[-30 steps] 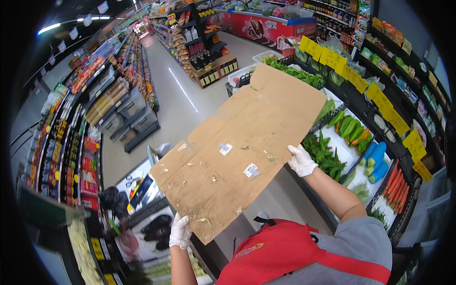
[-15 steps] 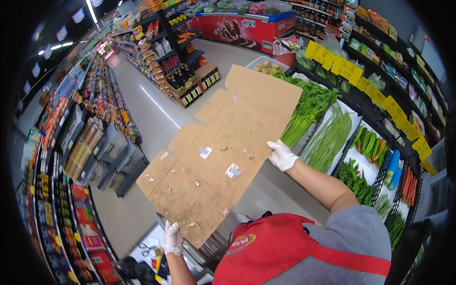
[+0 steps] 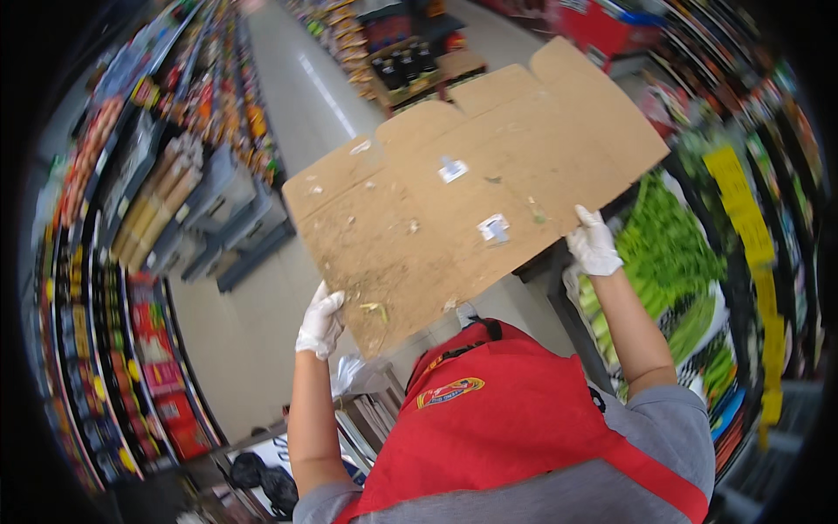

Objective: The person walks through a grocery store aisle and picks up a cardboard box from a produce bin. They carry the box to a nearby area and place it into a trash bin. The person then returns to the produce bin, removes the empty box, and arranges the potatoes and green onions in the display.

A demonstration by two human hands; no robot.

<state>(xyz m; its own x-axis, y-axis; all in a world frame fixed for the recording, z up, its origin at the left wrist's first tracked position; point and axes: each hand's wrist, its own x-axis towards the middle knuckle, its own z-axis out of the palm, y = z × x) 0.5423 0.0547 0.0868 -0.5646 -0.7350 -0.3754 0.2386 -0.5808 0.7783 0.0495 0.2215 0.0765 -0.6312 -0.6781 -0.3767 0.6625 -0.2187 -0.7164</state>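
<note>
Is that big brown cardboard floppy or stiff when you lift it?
The cardboard is probably fairly stiff: it juts out nearly flat beyond the left hand and right hand. Creased, it might fold along those lines. Scraps on top could slide off if it tips.

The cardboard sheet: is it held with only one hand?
No, the gloved left hand and the gloved right hand both hold the cardboard sheet by its edge.

Soiled brown cardboard (image 3: 463, 199), opened flat
</note>
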